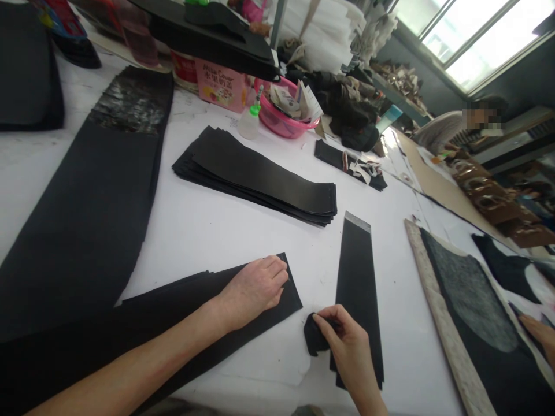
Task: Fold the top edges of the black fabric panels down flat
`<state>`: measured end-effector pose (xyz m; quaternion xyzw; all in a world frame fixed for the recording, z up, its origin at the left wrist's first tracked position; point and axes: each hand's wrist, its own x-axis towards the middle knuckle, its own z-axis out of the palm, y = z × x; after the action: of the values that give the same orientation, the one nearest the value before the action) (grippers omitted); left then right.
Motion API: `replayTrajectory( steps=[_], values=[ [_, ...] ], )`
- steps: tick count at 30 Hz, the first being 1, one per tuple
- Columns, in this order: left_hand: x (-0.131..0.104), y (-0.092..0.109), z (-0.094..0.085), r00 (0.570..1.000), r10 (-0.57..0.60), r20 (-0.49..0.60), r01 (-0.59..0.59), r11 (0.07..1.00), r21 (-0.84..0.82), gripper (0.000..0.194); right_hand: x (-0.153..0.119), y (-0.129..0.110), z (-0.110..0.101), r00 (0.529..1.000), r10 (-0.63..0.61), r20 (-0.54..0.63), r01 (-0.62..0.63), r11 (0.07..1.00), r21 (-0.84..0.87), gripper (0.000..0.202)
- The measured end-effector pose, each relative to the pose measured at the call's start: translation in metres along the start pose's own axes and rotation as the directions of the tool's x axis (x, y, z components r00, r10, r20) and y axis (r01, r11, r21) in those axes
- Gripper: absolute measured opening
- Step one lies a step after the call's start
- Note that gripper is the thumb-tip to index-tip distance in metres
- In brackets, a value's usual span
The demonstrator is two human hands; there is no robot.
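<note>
My left hand [255, 289] rests on the end of a long black strip [191, 335], its fingers curled together near the corner; whatever may be between them is hidden. My right hand [349, 341] pinches a small bunched black piece [315, 335] between thumb and fingers, just right of that strip's end. Beside and partly under my right hand lies a narrow black strip [358, 277] with a grey band at its far end. Beyond both hands sits a stack of black strips [260, 173].
Wide black sheets [99, 190] cover the left side. A pink basket [284, 118], a small green-capped bottle [249, 120] and a pink box [221, 86] stand at the back. Another person's hand [537, 335] is at the right edge by a padded board [468, 294].
</note>
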<state>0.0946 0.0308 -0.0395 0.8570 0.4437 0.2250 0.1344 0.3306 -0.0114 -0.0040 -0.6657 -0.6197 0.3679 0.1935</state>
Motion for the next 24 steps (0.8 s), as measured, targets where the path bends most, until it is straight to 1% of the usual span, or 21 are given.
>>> replayTrajectory(
  steps=[3, 6, 8, 10, 12, 13, 15, 17, 19, 21, 24],
  values=[
    [0.0, 0.0, 0.001, 1.0, -0.003, 0.0, 0.003, 1.0, -0.002, 0.012, 0.001, 0.001, 0.006, 0.99, -0.138, -0.018, 0.134, 0.98, -0.148, 0.021],
    [-0.001, 0.0, 0.001, 1.0, -0.012, 0.009, 0.012, 1.0, -0.005, 0.014, 0.003, 0.0, 0.014, 0.965, -0.263, 0.019, 0.259, 0.933, -0.248, 0.017],
    [-0.001, 0.0, 0.001, 1.0, -0.016, 0.014, 0.016, 1.0, -0.01, 0.013, 0.002, -0.002, 0.018, 0.953, -0.298, 0.053, 0.301, 0.911, -0.282, 0.018],
    [0.0, 0.0, 0.001, 1.0, -0.016, 0.018, 0.017, 1.0, -0.014, 0.013, 0.0, -0.003, 0.018, 0.951, -0.296, 0.09, 0.31, 0.909, -0.278, 0.019],
    [0.0, 0.0, 0.0, 1.0, -0.019, 0.022, 0.019, 1.0, -0.013, 0.012, -0.004, -0.005, 0.013, 0.952, -0.249, 0.176, 0.284, 0.934, -0.218, 0.018],
    [0.0, 0.0, -0.001, 1.0, -0.021, 0.022, 0.021, 1.0, -0.011, 0.012, -0.007, -0.004, 0.008, 0.951, -0.21, 0.225, 0.251, 0.952, -0.173, 0.016],
    [0.0, 0.0, -0.001, 1.0, -0.017, 0.021, 0.017, 1.0, -0.006, 0.013, -0.011, -0.002, -0.003, 0.955, -0.111, 0.275, 0.137, 0.988, -0.074, 0.014],
    [0.001, 0.001, -0.001, 1.0, -0.009, 0.02, 0.009, 1.0, 0.0, 0.012, -0.013, 0.004, -0.013, 0.97, -0.003, 0.242, -0.004, 1.0, 0.027, 0.017],
    [0.001, 0.0, -0.001, 1.0, -0.009, 0.019, 0.009, 1.0, 0.005, 0.012, -0.013, 0.009, -0.018, 0.98, 0.086, 0.181, -0.108, 0.987, 0.115, 0.023],
    [0.001, 0.0, -0.001, 1.0, -0.016, 0.019, 0.016, 1.0, 0.006, 0.012, -0.011, 0.012, -0.017, 0.98, 0.124, 0.156, -0.148, 0.977, 0.152, 0.027],
    [0.0, 0.0, 0.0, 1.0, -0.019, 0.025, 0.019, 1.0, -0.003, 0.013, -0.008, 0.012, -0.008, 0.983, 0.098, 0.156, -0.12, 0.983, 0.137, 0.027]
  ],
)
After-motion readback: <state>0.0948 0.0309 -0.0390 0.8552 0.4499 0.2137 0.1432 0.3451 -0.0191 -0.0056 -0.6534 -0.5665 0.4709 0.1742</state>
